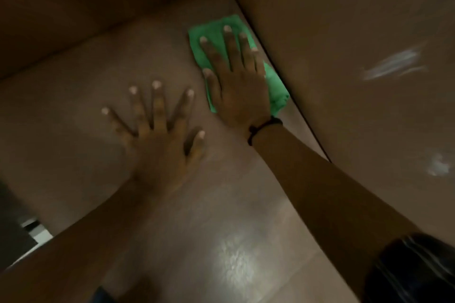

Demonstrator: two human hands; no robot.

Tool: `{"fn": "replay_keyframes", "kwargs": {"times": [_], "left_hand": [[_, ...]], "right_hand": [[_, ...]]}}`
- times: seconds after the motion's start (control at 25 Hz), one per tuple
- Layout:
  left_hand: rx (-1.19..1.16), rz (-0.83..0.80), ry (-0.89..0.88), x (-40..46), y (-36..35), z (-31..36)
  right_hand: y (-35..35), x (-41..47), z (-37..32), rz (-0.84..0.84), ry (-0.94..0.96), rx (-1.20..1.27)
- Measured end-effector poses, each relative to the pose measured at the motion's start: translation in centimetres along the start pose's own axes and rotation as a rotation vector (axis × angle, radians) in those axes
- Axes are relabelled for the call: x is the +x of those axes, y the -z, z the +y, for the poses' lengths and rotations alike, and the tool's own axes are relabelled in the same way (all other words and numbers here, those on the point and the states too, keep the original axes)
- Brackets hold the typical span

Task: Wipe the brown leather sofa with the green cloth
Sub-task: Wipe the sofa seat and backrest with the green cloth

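Note:
The brown leather sofa [81, 96] fills the view, its seat cushion running from lower right to the far corner. A green cloth [209, 34] lies flat on the seat, tight against the seam on the right side. My right hand [236, 83] presses flat on the cloth with fingers spread, a dark band at the wrist. My left hand [157, 135] rests palm down on the bare seat to the left of the cloth, fingers wide apart, holding nothing.
The sofa's upright panel [344, 56] rises on the right with pale glare streaks. Another upright panel [86, 2] stands at the back left. A strip of floor and a dark object [24, 231] show past the seat's left edge. The frame is blurred.

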State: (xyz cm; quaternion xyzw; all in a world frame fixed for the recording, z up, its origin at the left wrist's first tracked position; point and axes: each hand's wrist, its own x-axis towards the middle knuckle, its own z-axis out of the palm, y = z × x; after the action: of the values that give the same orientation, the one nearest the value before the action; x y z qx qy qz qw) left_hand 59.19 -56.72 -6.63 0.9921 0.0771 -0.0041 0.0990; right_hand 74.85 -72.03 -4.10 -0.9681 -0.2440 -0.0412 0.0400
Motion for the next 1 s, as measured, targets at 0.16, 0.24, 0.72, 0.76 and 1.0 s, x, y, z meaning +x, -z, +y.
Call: {"fn": "replay_keyframes", "kwargs": {"times": [0.16, 0.24, 0.72, 0.76, 1.0], "left_hand": [[-0.028, -0.070, -0.012, 4.2, 0.9, 3.5], [0.000, -0.085, 0.004, 3.8, 1.2, 4.0], [0.006, -0.083, -0.004, 3.8, 0.9, 3.8], [0.022, -0.068, -0.010, 3.7, 0.5, 3.6], [0.010, 0.012, -0.059, 4.2, -0.2, 3.0]], "right_hand": [[4.0, -7.2, 3.7, -0.136, -0.090, -0.040], [4.4, -7.6, 4.1, -0.217, -0.063, -0.011], [5.0, -11.4, 5.4, -0.225, 0.023, 0.008], [4.1, -9.0, 4.9, -0.175, 0.023, 0.005], [2.8, -8.2, 3.6, -0.090, -0.033, 0.031]]}}
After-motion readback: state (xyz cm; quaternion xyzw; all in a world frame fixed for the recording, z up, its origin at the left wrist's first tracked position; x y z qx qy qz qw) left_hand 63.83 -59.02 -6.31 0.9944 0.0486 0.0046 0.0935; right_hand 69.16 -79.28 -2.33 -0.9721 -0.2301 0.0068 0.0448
